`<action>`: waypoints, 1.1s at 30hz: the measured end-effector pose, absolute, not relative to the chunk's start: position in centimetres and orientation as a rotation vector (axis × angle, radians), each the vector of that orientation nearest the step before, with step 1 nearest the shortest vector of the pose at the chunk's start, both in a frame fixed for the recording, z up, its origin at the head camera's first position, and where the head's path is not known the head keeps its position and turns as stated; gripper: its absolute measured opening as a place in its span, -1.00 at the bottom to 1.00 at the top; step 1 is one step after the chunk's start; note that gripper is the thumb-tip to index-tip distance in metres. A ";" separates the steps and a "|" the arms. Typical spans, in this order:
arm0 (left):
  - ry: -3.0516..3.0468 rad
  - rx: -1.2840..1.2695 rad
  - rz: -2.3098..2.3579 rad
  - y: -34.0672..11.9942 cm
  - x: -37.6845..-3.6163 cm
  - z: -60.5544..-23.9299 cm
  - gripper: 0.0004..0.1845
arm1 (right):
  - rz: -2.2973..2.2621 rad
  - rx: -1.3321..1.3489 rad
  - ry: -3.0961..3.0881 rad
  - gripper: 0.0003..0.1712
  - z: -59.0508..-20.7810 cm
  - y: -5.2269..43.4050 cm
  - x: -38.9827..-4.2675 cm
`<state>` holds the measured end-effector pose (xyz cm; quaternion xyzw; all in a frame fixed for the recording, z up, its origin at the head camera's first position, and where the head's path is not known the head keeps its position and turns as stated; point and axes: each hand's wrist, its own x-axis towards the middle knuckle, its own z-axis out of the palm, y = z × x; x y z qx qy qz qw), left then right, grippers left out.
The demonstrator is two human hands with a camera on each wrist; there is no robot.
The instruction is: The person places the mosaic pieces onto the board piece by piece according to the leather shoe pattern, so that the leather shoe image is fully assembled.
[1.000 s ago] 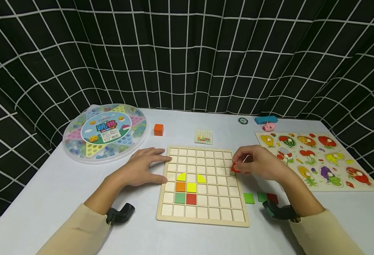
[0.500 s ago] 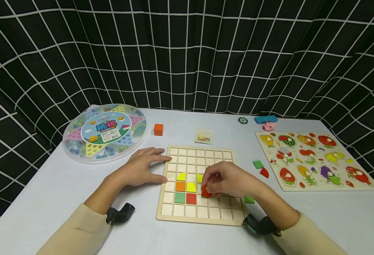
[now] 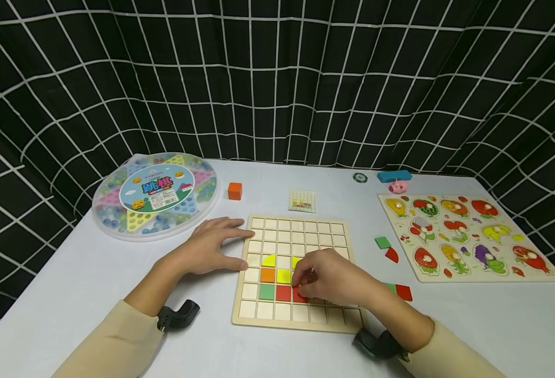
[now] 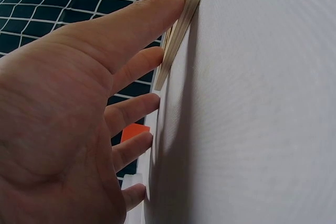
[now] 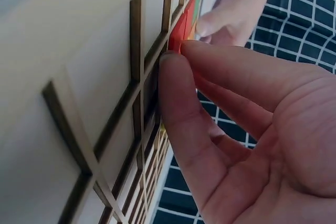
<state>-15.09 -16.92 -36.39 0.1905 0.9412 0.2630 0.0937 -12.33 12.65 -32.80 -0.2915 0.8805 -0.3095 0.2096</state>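
Observation:
A wooden grid board [image 3: 343, 315] lies on the white table, with yellow, orange, green and red tiles in its lower left cells. My right hand [image 3: 305, 287] is over the board and pinches a red tile [image 3: 299, 296], which sits at a cell just right of the placed red tile [image 3: 284, 293]. In the right wrist view, thumb and finger meet on this red tile [image 5: 181, 24] against the board [image 5: 100, 77]. My left hand [image 3: 227, 245] rests flat on the table with straight fingers touching the board's left edge [image 4: 184, 19].
Loose green [image 3: 383, 242] and red [image 3: 404, 292] pieces lie right of the board. A fruit puzzle [image 3: 466, 236] sits at the far right. A round marble game box [image 3: 155, 195], an orange cube [image 3: 234, 191] and a pattern card [image 3: 302, 201] lie behind.
My right hand carried the red tile from the board's right side leftward and down to the lower row beside the red square. The left hand stayed still.

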 end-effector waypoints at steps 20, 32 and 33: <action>2.785 0.550 0.778 -16.7 -15.0 -36.3 -0.27 | -0.977 -0.758 2.487 -0.81 -30.6 20.9 -13.2; 2.790 0.552 0.781 -16.8 -15.0 -36.3 -0.27 | -0.878 -0.610 2.527 -0.70 -31.6 25.1 -12.7; 2.790 0.554 0.782 -16.8 -15.0 -36.3 -0.27 | -0.880 -0.615 2.520 -0.69 -31.8 25.2 -12.6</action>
